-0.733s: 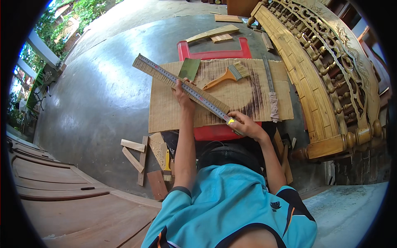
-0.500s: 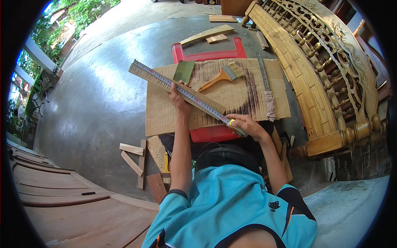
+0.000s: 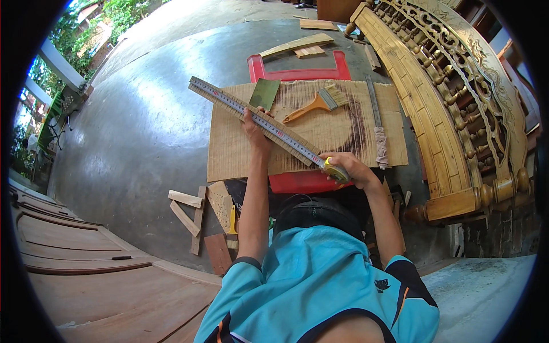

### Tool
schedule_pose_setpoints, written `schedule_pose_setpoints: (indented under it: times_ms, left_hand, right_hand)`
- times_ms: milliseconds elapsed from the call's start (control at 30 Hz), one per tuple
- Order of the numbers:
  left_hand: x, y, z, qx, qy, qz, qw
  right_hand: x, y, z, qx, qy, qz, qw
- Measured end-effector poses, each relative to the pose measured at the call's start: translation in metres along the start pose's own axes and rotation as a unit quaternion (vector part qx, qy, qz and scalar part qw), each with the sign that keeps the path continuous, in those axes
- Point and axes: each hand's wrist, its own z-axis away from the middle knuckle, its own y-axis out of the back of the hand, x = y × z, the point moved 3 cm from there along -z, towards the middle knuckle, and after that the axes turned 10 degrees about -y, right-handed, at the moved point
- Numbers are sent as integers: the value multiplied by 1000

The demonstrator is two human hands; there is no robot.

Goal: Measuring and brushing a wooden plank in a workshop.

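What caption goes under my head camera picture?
Left hand grips a ribbed strip; right hand holds a tape measure along it.

Looks out from the person's head, through the left one of two wide cameras worn side by side. Points down and a bit ahead, over the blue shirt (image 3: 311, 268) at the bottom edge, to the left hand (image 3: 255, 130) and the right hand (image 3: 350, 167) near the middle. Sits very close to the shirt, farther from both hands and the brown cardboard (image 3: 224, 163) near them, and very far from the green trees (image 3: 123, 20) at the top left. Reaches wide to each side, taking in the wooden panels (image 3: 97, 297) at lower left and the carved seat (image 3: 427, 123) at right. Curves straight edges near the rim.
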Motion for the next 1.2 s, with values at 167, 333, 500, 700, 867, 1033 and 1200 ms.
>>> schedule_pose_setpoints:
  times_ms: [167,333,500,700,867,1033,1200]
  left_hand:
    - [-1,0,-1,-1,11,15,1000]
    - [-2,2,-2,-2,19,21,1000]
    - [-2,2,-2,9,5,-25,1000]
    - [0,0,-1,-2,2,-20,1000]
    - [1,-1,1,20,-10,-53,998]
    - [0,-2,1,22,-18,-45,999]
    - [-1,0,0,17,-2,-39,999]
  right_hand:
    - [4,2,-2,-40,-19,-41,998]
    - [6,2,-5,-63,-28,-72,995]
    - [3,-1,-3,-67,-39,-83,994]
    - [-1,-3,1,-58,-31,-78,995]
    - [-1,-4,0,-73,-32,-84,993]
    - [5,-5,0,-84,-38,-97,991]
    - [6,-4,0,-87,-43,-95,991]
